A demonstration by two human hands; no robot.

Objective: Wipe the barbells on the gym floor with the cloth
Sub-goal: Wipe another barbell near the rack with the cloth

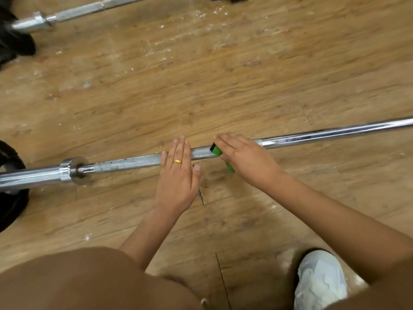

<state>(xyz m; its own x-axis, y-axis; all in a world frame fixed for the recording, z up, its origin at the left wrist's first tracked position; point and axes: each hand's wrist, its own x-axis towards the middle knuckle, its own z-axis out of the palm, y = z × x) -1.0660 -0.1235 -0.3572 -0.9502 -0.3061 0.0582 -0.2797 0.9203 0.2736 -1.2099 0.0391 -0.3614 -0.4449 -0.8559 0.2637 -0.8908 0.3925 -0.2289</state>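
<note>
Barbell [134,163] lies on floor [201,86], long axis left-right; left hand [178,175] flat across it, fingers together; right hand [243,157] just right, pressing green pad [216,151] onto shaft

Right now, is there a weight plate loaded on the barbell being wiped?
Cannot tell: the near barbell shows a bare sleeve by its collar, but its ends run out of view.

Two barbells [125,163] [73,13], two hands [178,175] [243,157], one shoe [319,280].
</note>
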